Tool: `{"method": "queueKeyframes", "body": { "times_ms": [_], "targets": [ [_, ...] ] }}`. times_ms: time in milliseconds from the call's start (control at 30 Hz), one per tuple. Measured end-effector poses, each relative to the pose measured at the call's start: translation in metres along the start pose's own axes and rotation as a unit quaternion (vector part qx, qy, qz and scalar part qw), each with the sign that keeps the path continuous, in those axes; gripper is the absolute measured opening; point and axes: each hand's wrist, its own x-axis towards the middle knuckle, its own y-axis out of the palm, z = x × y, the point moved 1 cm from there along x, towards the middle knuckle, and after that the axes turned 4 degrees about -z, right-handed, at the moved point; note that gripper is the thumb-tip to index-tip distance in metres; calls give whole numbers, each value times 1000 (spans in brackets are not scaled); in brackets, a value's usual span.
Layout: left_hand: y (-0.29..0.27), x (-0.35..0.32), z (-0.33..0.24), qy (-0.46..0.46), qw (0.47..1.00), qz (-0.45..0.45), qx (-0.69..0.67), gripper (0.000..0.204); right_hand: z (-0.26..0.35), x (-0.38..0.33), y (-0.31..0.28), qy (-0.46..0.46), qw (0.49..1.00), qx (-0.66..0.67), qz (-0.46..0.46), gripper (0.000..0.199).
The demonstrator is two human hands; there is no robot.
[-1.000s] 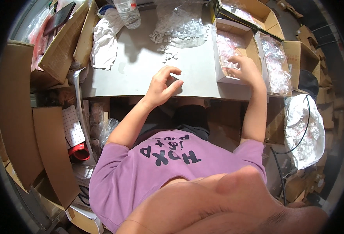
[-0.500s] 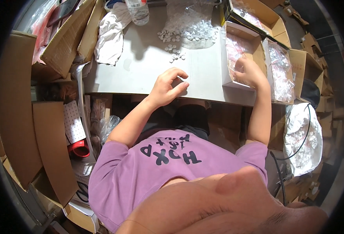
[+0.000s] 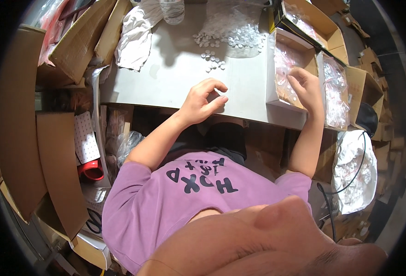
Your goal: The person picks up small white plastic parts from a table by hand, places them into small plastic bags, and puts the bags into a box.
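Right hand in a carton of small clear bags

The small clear bags (image 3: 283, 59) lie in a loose, overlapping heap inside an open carton (image 3: 271, 71) on the right side of the worktop (image 3: 166, 85). They are thin, glossy and see-through, with reddish-pink lines across them and pale bits showing among them. The carton is white outside and plain brown inside.

The right hand (image 3: 308, 88) reaches in over the carton's right wall, thumb and forefinger pointing toward the bags. Whether its grip is together on a bag or only near one, I cannot tell. The left hand (image 3: 204, 99) is curled near the worktop's front edge, its thumb and fingers apart; whether it rests on the surface is unclear.

The right hand hides part of the carton's interior, and glare blurs where one bag ends and the next begins. Beyond the left hand lie small white discs (image 3: 216, 62), too small to show detail. A clear bottle (image 3: 173, 11) is cut off by the upper edge.
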Motion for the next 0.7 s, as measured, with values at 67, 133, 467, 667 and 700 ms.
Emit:
{"method": "queueKeyframes", "body": {
  "times_ms": [67, 133, 467, 667, 700],
  "targets": [
    [1, 2, 1, 21, 1000, -3, -9, 20, 4, 0, 1, -10, 1000, 6, -17, 15],
    [3, 2, 0, 3, 1000, -3, -20, 21, 7, 0, 2, -36, 999, 12, -28, 14],
    [31, 25, -27, -54, 973, 14, -226, 27, 80, -26, 56, -176, 970, 165, -39, 7],
    [2, 6, 2, -131, 953, -108, -251, 13, 91, -18, 85, -179, 970, 161, -26, 10],
    [-3, 3, 6, -126, 956, -148, -222, 13, 88, -12, 91, -152, 972, 180, -14, 11]
  ]
}}
